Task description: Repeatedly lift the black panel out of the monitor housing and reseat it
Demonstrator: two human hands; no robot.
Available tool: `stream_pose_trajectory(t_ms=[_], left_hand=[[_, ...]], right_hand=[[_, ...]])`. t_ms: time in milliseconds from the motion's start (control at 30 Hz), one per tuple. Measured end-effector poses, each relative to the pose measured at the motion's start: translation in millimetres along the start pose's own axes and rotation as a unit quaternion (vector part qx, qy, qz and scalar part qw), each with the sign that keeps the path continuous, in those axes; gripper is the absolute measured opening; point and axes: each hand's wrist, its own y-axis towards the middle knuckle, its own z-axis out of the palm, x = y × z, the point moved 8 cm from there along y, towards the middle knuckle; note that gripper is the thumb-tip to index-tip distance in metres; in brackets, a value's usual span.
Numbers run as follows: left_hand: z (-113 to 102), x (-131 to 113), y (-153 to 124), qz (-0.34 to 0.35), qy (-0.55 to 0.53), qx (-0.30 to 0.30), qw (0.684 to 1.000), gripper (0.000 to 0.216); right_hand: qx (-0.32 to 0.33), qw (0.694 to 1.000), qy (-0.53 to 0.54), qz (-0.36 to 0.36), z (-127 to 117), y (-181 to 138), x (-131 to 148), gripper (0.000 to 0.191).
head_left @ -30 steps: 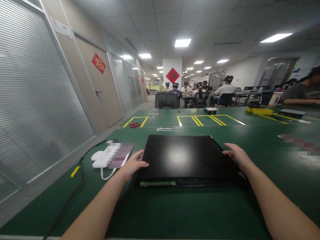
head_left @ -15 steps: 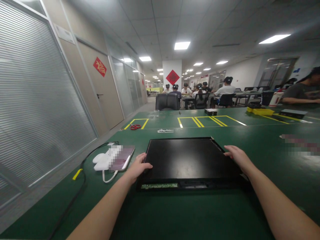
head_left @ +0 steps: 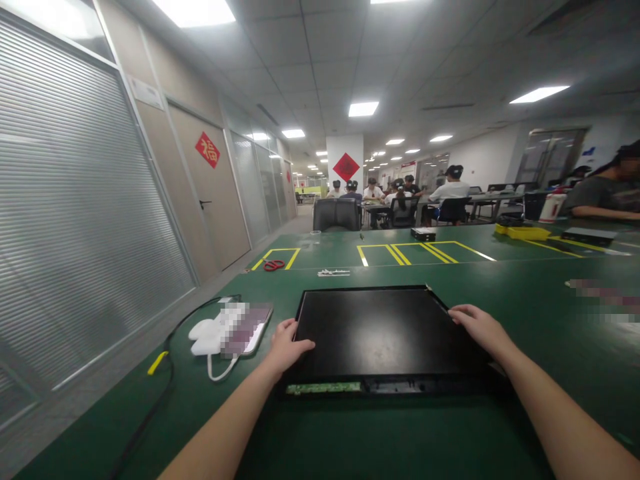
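Note:
A black flat display panel [head_left: 375, 333] lies in a dark frame on the green table, screen side up. Along its near edge a strip of green circuit board [head_left: 324, 388] is exposed. My left hand [head_left: 289, 347] grips the panel's left edge, thumb over the top and fingers at the side. At the right edge, my right hand [head_left: 481, 328] holds on with its fingertips curled at the rim. The undersides of both grips are hidden.
Left of the panel are a phone [head_left: 250, 330] and a white charger with a cable. Red-handled scissors [head_left: 274, 265] and small white pieces [head_left: 334, 273] lie beyond. Farther off are a black box [head_left: 423, 235] and a yellow tray [head_left: 523, 232]. A person [head_left: 607, 190] sits at the right.
The head view has tipped up a little, so everything sits lower in the picture. Both hands stay on the panel's side edges.

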Motion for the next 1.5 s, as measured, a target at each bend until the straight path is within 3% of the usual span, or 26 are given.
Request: stream_pose_trajectory(t_ms=[400, 1033, 1333, 1500], left_hand=[[0, -5, -2, 0.009, 0.045, -0.01, 0.999, 0.05], [4, 1, 3, 0.054, 0.038, -0.022, 0.998, 0.053], [-16, 4, 0, 0.066, 0.029, -0.021, 0.997, 0.065], [-29, 7, -2, 0.061, 0.105, -0.045, 0.992, 0.051]], right_hand=[[0.01, 0.995, -0.086, -0.04, 5, -10, 12, 0.043], [0.034, 0.997, -0.05, -0.051, 10, -2, 7, 0.03], [-0.008, 0.999, -0.039, -0.033, -4, 9, -10, 0.032], [0.004, 0.998, -0.067, -0.023, 4, 21, -27, 0.031]])
